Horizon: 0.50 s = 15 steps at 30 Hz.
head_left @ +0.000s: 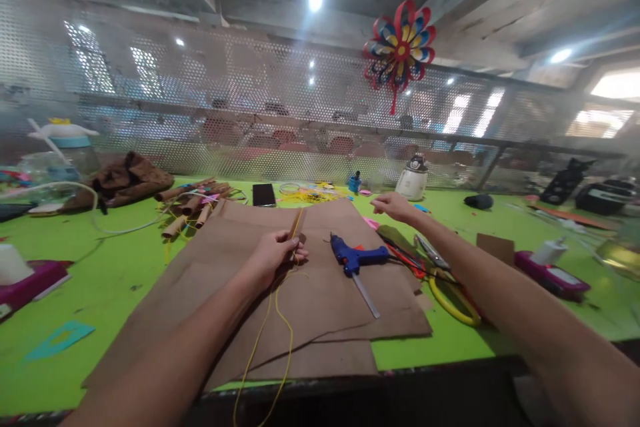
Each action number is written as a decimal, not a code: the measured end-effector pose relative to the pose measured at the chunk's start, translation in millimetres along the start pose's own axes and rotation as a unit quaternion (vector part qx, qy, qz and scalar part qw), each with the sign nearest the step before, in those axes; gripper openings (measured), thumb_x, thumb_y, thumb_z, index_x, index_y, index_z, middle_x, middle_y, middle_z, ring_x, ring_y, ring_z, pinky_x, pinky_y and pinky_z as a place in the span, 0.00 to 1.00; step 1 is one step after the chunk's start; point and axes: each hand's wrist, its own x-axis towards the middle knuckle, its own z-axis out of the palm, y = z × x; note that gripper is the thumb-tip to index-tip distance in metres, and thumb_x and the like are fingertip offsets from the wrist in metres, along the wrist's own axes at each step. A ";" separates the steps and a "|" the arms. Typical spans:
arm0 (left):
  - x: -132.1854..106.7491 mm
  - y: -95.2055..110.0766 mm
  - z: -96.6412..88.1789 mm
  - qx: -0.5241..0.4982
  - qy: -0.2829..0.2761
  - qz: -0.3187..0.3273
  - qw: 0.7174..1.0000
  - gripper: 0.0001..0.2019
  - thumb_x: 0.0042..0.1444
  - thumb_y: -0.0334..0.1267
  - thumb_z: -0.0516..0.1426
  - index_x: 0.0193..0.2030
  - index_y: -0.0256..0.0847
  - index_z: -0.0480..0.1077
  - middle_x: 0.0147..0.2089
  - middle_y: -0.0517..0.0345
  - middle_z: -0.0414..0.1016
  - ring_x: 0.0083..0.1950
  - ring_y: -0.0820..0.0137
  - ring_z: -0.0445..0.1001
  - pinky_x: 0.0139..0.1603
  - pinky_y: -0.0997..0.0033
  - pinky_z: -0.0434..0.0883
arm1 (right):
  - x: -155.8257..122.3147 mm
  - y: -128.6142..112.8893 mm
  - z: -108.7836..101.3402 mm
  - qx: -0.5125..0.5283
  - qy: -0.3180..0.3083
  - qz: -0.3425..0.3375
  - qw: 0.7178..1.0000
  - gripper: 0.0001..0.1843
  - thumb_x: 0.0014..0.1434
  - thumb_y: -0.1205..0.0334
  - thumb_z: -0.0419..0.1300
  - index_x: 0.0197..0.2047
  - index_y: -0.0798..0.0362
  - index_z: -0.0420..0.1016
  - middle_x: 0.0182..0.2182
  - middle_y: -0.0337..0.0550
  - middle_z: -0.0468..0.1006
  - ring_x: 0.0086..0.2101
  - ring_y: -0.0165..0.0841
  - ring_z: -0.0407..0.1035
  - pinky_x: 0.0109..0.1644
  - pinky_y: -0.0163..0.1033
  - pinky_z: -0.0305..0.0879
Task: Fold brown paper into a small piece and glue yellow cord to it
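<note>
My left hand (277,255) is closed around a slim brown paper piece (296,225), over the brown cardboard sheets (340,300). A yellow string (291,328) runs along that piece and hangs in two strands past the table's front edge. My right hand (393,207) reaches past the sheets' far right corner, its fingers pinched together; whatever they may hold is too small to make out. Between my hands a blue glue gun (357,255) lies on the cardboard, a clear glue stick (366,295) poking from its back.
Yellow-handled scissors (453,303) and other tools lie under my right forearm. Several brown paper tubes (193,207), a phone (263,195) and tangled yellow string (320,193) are farther back. A white bottle (412,179) stands by the perforated screen (300,107). A paper flower (401,50) hangs above.
</note>
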 end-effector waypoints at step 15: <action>-10.1 3.5 3.4 -0.114 -0.057 -0.003 0.992 0.06 0.53 0.20 0.51 0.30 0.31 0.62 0.25 0.54 0.71 0.24 0.76 0.72 0.28 0.78 0.70 | -88.2 -89.6 53.1 -0.163 -0.100 -0.148 0.970 0.19 0.43 0.74 0.53 0.41 0.58 0.71 0.39 0.53 0.71 0.41 0.40 0.65 0.45 0.39 0.58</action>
